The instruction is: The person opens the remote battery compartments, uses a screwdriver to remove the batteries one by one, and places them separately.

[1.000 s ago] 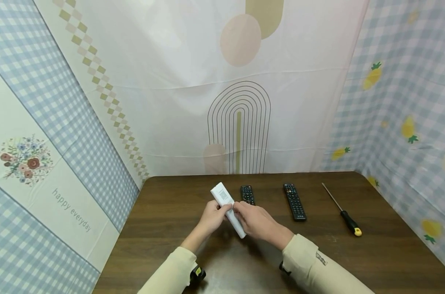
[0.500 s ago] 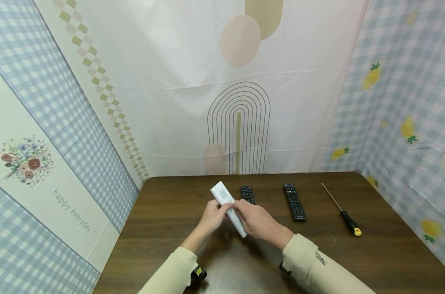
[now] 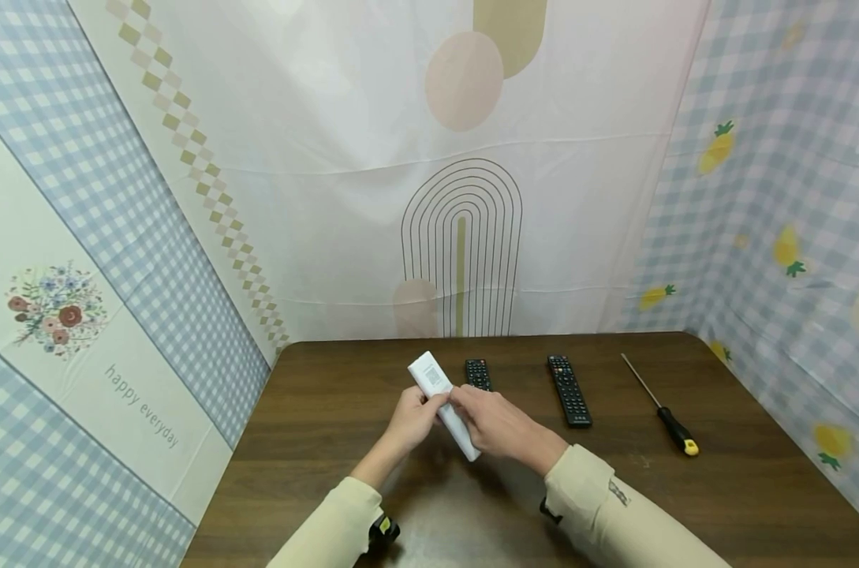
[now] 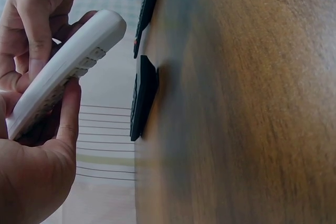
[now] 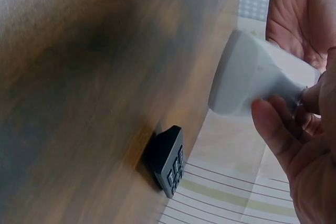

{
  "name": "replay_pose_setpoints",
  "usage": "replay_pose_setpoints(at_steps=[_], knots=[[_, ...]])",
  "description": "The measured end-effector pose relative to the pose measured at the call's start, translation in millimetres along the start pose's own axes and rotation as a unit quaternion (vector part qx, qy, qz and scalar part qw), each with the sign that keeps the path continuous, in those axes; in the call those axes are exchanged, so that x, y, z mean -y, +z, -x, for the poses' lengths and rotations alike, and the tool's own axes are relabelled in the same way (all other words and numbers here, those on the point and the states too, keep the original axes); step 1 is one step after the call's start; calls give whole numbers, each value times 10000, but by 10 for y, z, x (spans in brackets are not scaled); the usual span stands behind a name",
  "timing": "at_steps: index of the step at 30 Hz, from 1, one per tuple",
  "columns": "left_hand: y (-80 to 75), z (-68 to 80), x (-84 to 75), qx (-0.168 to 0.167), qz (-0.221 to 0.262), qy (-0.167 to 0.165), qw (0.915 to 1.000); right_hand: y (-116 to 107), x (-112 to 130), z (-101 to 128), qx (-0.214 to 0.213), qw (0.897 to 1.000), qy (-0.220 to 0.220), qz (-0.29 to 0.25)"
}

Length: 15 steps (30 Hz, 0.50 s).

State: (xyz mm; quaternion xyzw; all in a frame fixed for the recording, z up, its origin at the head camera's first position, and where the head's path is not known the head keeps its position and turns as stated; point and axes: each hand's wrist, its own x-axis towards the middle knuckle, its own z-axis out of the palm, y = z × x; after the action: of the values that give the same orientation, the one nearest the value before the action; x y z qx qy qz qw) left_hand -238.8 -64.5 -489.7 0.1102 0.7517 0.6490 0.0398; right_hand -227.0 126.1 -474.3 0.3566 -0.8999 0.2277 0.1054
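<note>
A white remote (image 3: 443,402) with a label on its upturned back is held a little above the brown table (image 3: 330,442), buttons facing down. My left hand (image 3: 413,418) grips its left side, fingers curled round it. From the right, my right hand (image 3: 496,426) holds the remote's middle and lower part, fingertips on its back. The left wrist view has the white remote (image 4: 63,72) between thumb and fingers. Its rounded end (image 5: 247,80) fills the right wrist view.
A short black remote (image 3: 478,373) lies just behind the hands. A longer black remote (image 3: 569,390) lies to its right. A screwdriver (image 3: 662,410) with a black and yellow handle lies farther right. Patterned cloth walls close the table's back and sides.
The white remote and both hands have shifted very slightly right and down. The grips look the same.
</note>
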Motion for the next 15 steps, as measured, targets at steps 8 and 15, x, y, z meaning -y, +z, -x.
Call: replay_pose_setpoints(at_steps=[8, 15], knots=[[25, -15, 20, -63, 20, -35, 10000, -32, -44, -37, 294, 9994, 67, -171], [51, -23, 30, -75, 120, -127, 9998, -71, -69, -61, 609, 9978, 115, -230]])
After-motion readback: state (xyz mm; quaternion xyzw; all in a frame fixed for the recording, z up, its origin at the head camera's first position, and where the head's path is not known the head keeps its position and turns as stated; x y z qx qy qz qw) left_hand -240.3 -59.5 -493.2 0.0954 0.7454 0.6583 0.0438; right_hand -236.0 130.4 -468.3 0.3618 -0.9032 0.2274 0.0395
